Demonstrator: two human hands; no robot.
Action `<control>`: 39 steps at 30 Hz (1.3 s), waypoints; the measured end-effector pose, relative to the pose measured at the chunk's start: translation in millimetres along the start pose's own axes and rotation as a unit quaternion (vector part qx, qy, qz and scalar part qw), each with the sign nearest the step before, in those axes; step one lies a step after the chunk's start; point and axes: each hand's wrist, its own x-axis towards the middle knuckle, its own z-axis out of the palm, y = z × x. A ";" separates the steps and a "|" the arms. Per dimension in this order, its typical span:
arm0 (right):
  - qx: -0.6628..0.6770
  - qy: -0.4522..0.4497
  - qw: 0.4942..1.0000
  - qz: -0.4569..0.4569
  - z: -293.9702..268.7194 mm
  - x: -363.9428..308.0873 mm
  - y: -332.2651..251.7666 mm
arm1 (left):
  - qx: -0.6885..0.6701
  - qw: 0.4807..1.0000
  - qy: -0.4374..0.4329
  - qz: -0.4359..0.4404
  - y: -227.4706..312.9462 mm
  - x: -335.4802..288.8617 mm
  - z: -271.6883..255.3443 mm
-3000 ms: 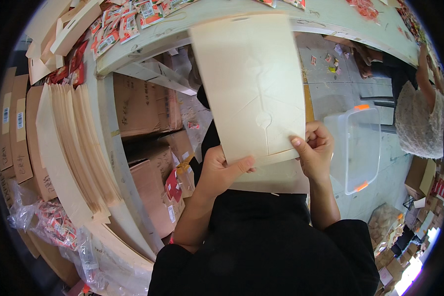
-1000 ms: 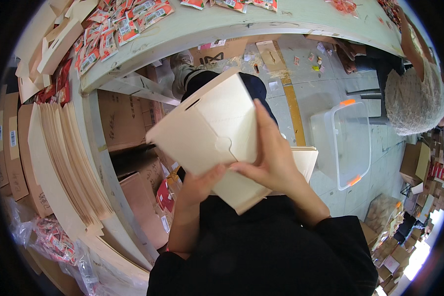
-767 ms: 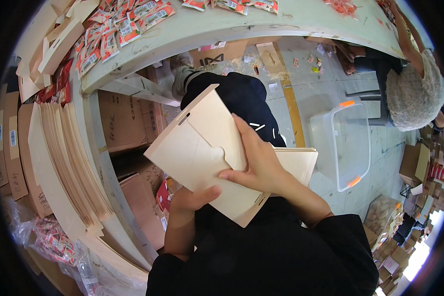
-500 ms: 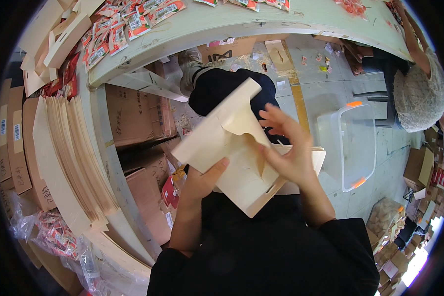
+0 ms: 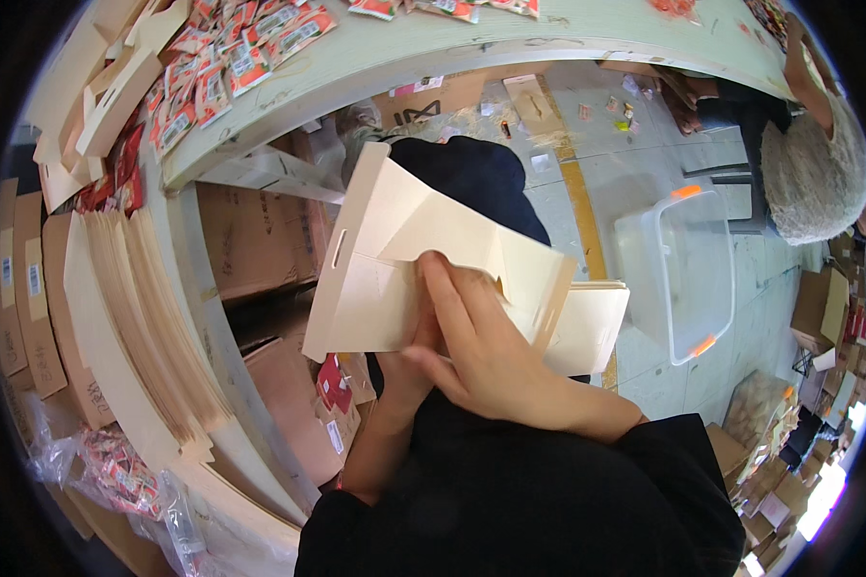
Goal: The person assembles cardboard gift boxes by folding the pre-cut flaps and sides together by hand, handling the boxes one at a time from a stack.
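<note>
A cream cardboard tray (image 5: pixel 356 306), partly folded with raised side walls and a curved cutout in its middle panel, is tilted above my lap. My left hand (image 5: pixel 406 377) grips its near edge from below; part of that hand is hidden under the board and behind the other hand. My right hand (image 5: pixel 498 370) lies across the tray, its fingers together and pressed at the cutout, its thumb by my left hand. Beneath the tray's right end, several more cream cardboard pieces (image 5: pixel 595 322) sit stacked on my lap.
Red-and-white sachets (image 5: pixel 250 65) lie on the white table (image 5: pixel 471 48) ahead. Folded trays (image 5: pixel 115 101) and a stack of flat cardboard blanks (image 5: pixel 149 327) are at the left. A clear plastic bin (image 5: pixel 678 279) stands on the floor at right. Another person (image 5: pixel 813 163) sits at far right.
The tray has turned, and its slotted wall now stands at the left. My right hand has come down from its raised, spread position onto the middle panel. My left hand still grips the board.
</note>
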 end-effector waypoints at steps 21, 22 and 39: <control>0.159 0.018 0.986 0.042 -12.3 -4.1 35.3 | 0.109 0.993 -0.032 0.022 4.8 6.8 -25.0; 0.132 -0.007 0.990 0.046 -15.3 -3.4 32.0 | 0.082 0.993 0.005 0.086 17.4 10.7 -16.6; 0.040 -0.120 0.982 -0.137 -3.1 -6.7 22.3 | -0.404 0.822 -0.204 -0.347 -28.6 35.2 -47.6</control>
